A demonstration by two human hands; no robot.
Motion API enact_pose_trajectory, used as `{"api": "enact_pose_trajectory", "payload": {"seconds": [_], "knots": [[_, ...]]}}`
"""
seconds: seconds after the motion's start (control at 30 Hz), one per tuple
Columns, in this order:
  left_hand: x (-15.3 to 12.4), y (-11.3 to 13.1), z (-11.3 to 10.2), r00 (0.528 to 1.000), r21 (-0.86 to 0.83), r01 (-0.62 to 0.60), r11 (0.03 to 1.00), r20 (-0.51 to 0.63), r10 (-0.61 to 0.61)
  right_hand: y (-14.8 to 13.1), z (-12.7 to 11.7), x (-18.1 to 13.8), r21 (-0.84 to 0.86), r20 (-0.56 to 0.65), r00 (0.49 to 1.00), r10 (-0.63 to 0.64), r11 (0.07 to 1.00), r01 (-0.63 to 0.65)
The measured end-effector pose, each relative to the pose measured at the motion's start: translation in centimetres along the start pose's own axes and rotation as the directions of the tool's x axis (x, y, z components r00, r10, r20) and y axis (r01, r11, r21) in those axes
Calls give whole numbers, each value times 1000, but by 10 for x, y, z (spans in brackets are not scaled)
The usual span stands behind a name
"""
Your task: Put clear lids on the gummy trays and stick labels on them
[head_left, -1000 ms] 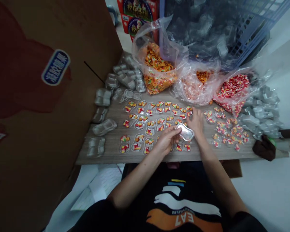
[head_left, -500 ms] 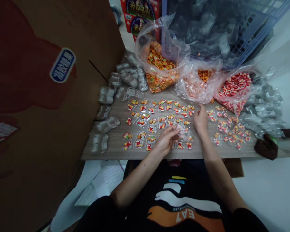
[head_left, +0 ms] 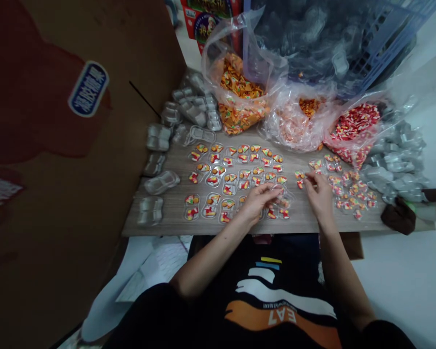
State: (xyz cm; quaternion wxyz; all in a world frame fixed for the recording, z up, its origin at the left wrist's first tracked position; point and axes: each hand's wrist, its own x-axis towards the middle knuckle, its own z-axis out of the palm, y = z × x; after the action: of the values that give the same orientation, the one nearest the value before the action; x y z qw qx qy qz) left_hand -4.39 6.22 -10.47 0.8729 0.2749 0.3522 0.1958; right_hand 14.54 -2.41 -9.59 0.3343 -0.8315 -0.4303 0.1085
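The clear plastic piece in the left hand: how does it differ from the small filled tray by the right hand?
The clear plastic piece is pinched in the left hand, above the rows; the filled tray sits at the right hand. The clear plastic piece looks mostly colourless, though blurred; the filled tray shows orange, red and yellow bits. Both are small.

Blue basket (head_left: 388, 53) was cropped by the top edge, upper right; red box (head_left: 210, 24) likewise, upper centre. Carton (head_left: 76, 194) was cut off at left. Clear plastic piece (head_left: 285, 198) in left hand (head_left: 257, 201) was blurred; filled trays (head_left: 271, 214) behind were partly hidden. Grip of right hand (head_left: 319, 194) on nearest tray (head_left: 299, 178) couldn't be told.
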Motion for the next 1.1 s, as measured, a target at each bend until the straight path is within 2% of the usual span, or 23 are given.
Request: {"api": "enact_pose_trajectory", "payload": {"seconds": [0.03, 0.1, 0.17, 0.27, 0.4, 0.5, 0.6, 0.73, 0.8, 0.87, 0.97, 1.1], "knots": [[1, -1, 3, 1000, 36, -14, 999, 23, 14, -8, -5, -9, 146, 89, 996, 27, 989, -40], [3, -4, 9, 997, 95, -48, 994, 62, 42, -22, -10, -24, 385, 281, 957, 73, 905, -182], [3, -6, 12, 995, 130, -70, 989, 76, 61, -27, -10, -34, 519, 375, 919, 120, 794, -315], [2, -7, 13, 996, 146, -54, 988, 78, 43, -13, -4, -37, 609, 315, 917, 244, 689, -392], [-3, -5, 8, 999, 159, -43, 986, 8, 42, 25, 9, -21, 612, 32, 916, 401, 717, -335], [-4, -4, 6, 998, 161, -39, 986, -42, 46, 41, 24, -5, 550, -97, 903, 418, 779, -301], [-5, -3, 6, 999, 148, -24, 989, -40, 31, 41, 39, 3, 419, -186, 915, 358, 871, -256], [-6, -2, 2, 998, 136, -28, 990, -43, 35, 34, 49, 2, 30, -289, 937, 196, 980, -196], [-7, -1, -2, 998, 125, -27, 992, -51, 34, 32, 51, 0, -164, -315, 941, 124, 969, -182], [-8, 1, -7, 998, 120, -26, 992, -60, 33, 32, 51, -2, -276, -342, 937, 71, 946, -172], [-9, 3, -12, 997, 111, -23, 994, -71, 31, 34, 53, -2, -333, -375, 926, 33, 928, -168], [-11, 7, -15, 995, 62, -23, 998, -94, 29, 35, 55, -1, -352, -373, 927, 49, 917, -190]]}}
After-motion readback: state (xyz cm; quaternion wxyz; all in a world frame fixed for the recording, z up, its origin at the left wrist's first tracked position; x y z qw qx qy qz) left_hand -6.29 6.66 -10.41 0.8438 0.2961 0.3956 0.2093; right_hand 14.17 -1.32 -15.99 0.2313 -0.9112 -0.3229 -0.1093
